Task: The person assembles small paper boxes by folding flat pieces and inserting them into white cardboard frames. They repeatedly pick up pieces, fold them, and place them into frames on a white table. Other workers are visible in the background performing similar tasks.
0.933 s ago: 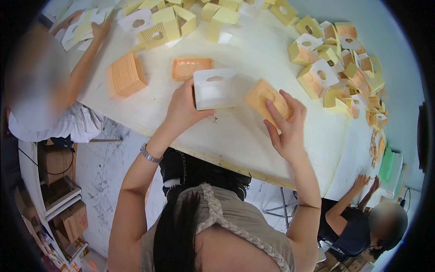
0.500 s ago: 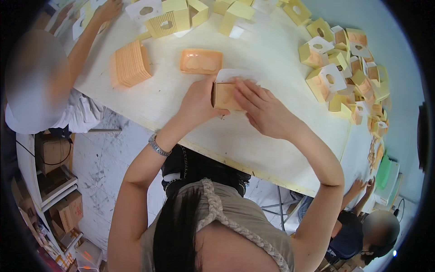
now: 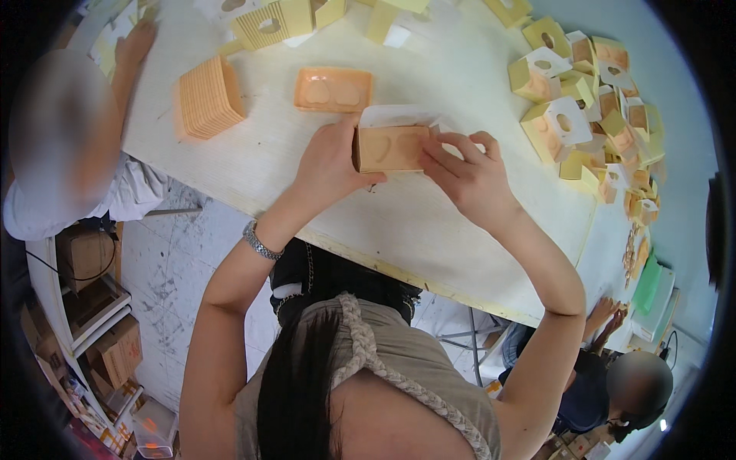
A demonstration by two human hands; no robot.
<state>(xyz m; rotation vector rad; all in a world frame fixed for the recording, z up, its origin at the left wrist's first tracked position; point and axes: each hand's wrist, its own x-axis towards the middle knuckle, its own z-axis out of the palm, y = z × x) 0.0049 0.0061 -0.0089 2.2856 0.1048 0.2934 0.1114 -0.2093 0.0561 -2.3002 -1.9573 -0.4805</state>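
Between my hands, above the white table, is a small open carton (image 3: 368, 166) with its white lid flap (image 3: 395, 116) raised on the far side. Inside it lies a peach-coloured plastic tray insert (image 3: 381, 147) with a heart-shaped recess. My left hand (image 3: 326, 159) grips the carton's left end, thumb along the near edge. At the right end, my right hand (image 3: 474, 175) has its fingers bent and pressed on the carton; their tips cover part of the insert. Just beyond the carton rests a loose peach tray insert (image 3: 333, 90).
A stack of peach inserts (image 3: 211, 98) stands to the left. Yellow cartons (image 3: 287, 27) line the far edge, and a heap of open cartons (image 3: 560, 123) fills the right side. Co-workers sit at left and lower right; one's hand (image 3: 138, 42) reaches onto the table at far left.
My right hand has slid from over the carton to its right end, uncovering the heart recess. My left hand keeps its grip. The co-worker's hand at far left has moved left.
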